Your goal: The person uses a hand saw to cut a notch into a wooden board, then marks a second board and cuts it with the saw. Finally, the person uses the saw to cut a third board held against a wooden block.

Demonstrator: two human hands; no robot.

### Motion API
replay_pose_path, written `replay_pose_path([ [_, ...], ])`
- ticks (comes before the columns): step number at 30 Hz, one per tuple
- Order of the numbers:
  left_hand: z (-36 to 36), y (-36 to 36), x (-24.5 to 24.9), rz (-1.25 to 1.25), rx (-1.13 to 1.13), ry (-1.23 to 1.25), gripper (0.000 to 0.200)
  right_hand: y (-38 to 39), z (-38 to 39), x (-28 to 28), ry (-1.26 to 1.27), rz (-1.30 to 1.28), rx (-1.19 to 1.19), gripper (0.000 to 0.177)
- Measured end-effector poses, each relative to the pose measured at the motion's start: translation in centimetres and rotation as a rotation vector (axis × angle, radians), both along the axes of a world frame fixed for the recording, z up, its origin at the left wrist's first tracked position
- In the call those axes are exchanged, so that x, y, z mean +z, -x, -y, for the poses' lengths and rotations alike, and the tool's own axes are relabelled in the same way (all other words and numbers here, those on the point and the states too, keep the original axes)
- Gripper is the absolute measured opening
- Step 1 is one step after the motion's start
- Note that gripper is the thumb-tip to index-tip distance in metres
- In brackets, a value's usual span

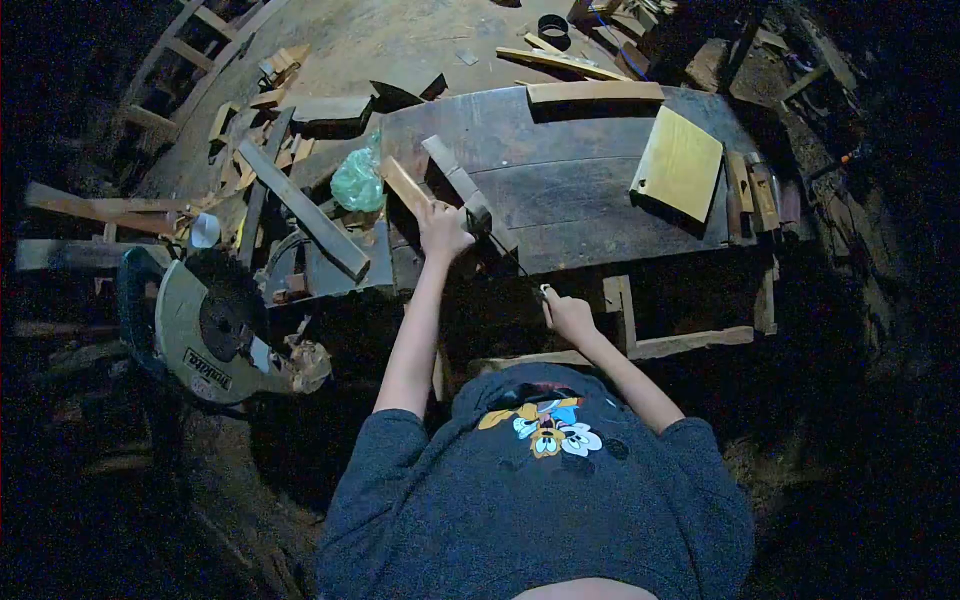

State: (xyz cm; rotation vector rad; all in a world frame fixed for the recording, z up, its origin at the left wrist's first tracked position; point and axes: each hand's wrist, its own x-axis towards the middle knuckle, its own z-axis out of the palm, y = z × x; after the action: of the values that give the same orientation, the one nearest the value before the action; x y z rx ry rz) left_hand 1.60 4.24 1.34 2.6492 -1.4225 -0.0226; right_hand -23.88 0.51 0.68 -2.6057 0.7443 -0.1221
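My left hand (pixel 443 230) is closed around the near end of a light wooden strip (pixel 402 183), at the front edge of the dark workbench (pixel 560 180). Beside that hand are a greyish wooden batten (pixel 452 168) and a small dark block (pixel 478 212). In front of the bench, my right hand (pixel 570 318) is closed on the handle of a thin, dark-bladed tool (pixel 512 261) that looks like a handsaw. Its narrow blade slants up and left toward the block by my left hand. Dim light hides whether the blade touches wood.
A circular saw (pixel 215 335) stands at the left. A green plastic bag (pixel 358 180) and a long board (pixel 305 210) lie on the bench's left part. A yellowish panel (pixel 682 165) is at the right, a plank (pixel 595 92) along the back. Offcuts (pixel 285 62) litter the floor.
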Motion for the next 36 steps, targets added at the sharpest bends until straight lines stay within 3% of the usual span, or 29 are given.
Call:
replay_pose_path([
  [4,0.0,-0.9,-0.9,-0.010,-0.073,-0.118,0.040,-3.9,1.2,-1.2,0.059,0.068,0.022,0.019],
  [6,0.3,-1.2,-0.9,-0.007,-0.113,-0.117,0.040,-8.3,1.7,-0.6,-0.066,0.035,0.026,0.016],
  [8,0.9,-1.4,0.4,-0.146,-0.079,-0.360,0.040,-10.9,1.8,-1.4,-0.046,0.062,-0.007,0.016],
  [13,0.8,-2.1,-0.9,-0.186,-0.030,-0.292,0.039,-5.8,1.7,-0.5,-0.151,0.004,-0.015,0.018],
  [17,0.7,-1.9,-0.1,-0.230,-0.098,-0.187,0.037,-1.3,0.4,-1.4,-0.010,-0.048,0.016,0.018],
  [18,1.1,-2.3,-0.3,-0.226,-0.076,-0.290,0.037,-2.3,0.3,-0.9,0.005,-0.003,-0.001,0.017],
  [23,1.0,-2.4,-0.1,-0.240,-0.110,-0.291,0.040,-11.5,2.0,-0.6,-0.059,0.180,-0.036,0.017],
  [26,1.0,-3.0,-1.2,-0.272,-0.110,-0.279,0.047,-12.6,2.5,-1.1,-0.041,0.095,-0.035,0.016],
  [29,0.9,-3.0,-2.0,-0.180,-0.059,-0.247,0.047,-7.1,1.4,-1.3,-0.075,0.119,-0.028,0.016],
  [31,1.0,-2.8,-0.6,-0.277,-0.106,-0.262,0.054,-2.4,-0.1,0.3,0.036,0.088,-0.072,0.014],
  [35,1.0,-4.2,-2.6,-0.267,-0.128,-0.263,0.076,4.5,-0.1,2.1,-0.116,-0.129,-0.007,0.024],
  [36,0.9,-3.9,-2.4,-0.217,-0.114,-0.191,0.074,5.3,0.0,2.5,-0.157,-0.131,-0.036,0.026],
])
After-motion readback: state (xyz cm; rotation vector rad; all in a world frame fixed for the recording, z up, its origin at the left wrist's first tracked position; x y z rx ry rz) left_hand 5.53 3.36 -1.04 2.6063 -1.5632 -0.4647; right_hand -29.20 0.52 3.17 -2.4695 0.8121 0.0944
